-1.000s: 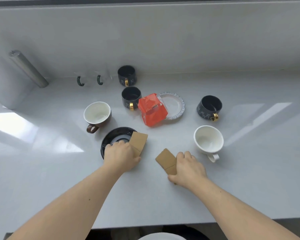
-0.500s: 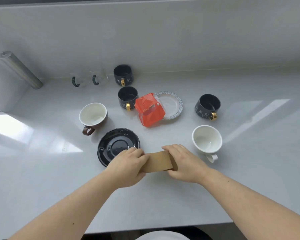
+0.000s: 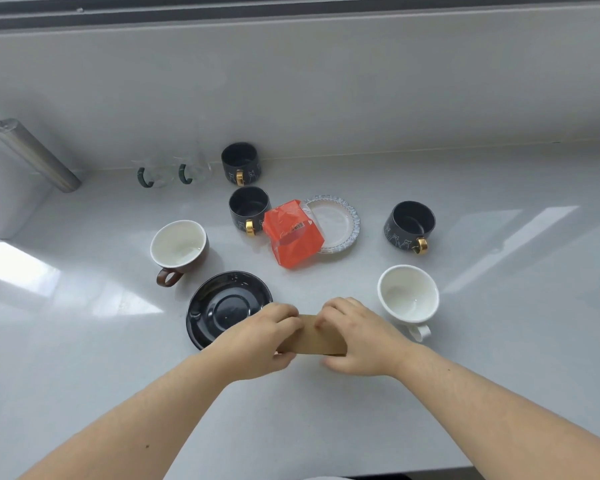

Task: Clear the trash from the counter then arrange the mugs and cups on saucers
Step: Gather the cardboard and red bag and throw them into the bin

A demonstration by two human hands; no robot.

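My left hand [image 3: 260,341] and my right hand [image 3: 357,337] both grip brown cardboard pieces [image 3: 314,336], held together between them just above the counter. A black saucer [image 3: 219,306] lies to the left, partly under my left hand. An orange plastic wrapper [image 3: 293,237] rests on the counter, overlapping a clear patterned saucer [image 3: 343,220]. A brown mug with a white inside [image 3: 179,247] stands left, a white cup [image 3: 407,294] right. Three dark mugs with gold handles [image 3: 248,207] [image 3: 240,164] [image 3: 409,223] stand further back.
Two clear glass cups with green handles [image 3: 167,173] stand against the back wall. A metal cylinder [image 3: 35,155] leans at the far left. The counter's front edge [image 3: 395,474] runs along the bottom of the view.
My hands each held a separate cardboard piece a second ago; they have come together and the pieces now overlap between both hands. The left hand left the black saucer.
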